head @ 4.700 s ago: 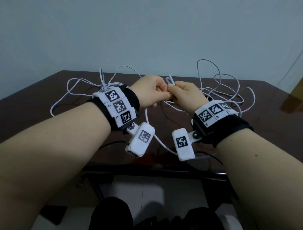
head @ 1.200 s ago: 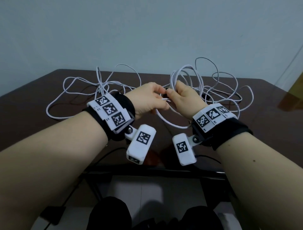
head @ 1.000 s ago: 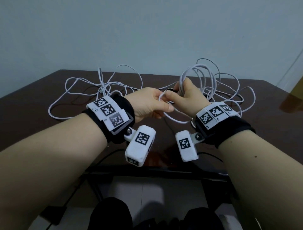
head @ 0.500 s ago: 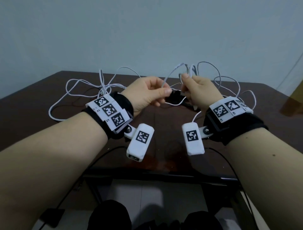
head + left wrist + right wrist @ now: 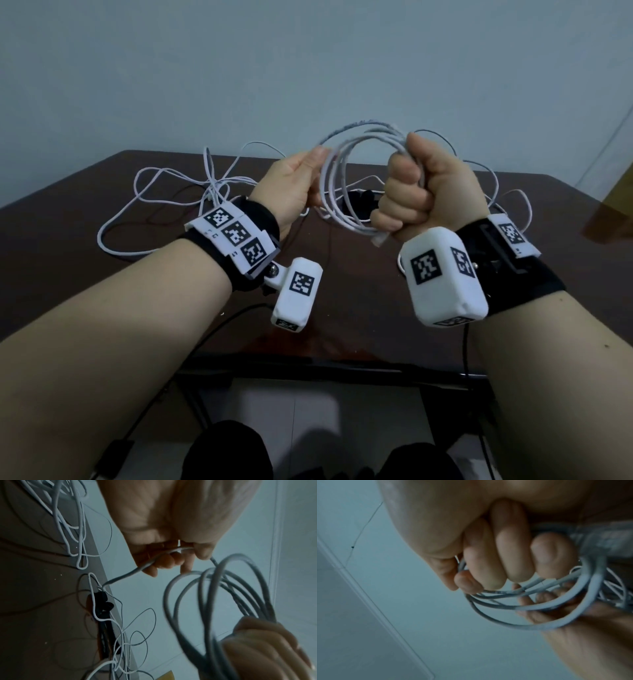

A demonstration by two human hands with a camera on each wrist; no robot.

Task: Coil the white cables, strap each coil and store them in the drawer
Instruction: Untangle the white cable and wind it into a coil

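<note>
Above the dark brown surface [image 5: 102, 301], the right hand [image 5: 424, 192] is balled into a fist round one side of a coil [image 5: 346, 178] of white cable, its fingers [image 5: 501, 555] curled tight over the bunched loops. A plug end [image 5: 378, 240] of the coil sticks out just below that fist. Left of the coil, the left hand [image 5: 291, 188] pinches a strand of the same cable between thumb and fingertips [image 5: 202, 553]. Behind the coil, loose white cables [image 5: 178, 192] lie tangled on the surface, with black straps [image 5: 102, 605] lying among them.
</note>
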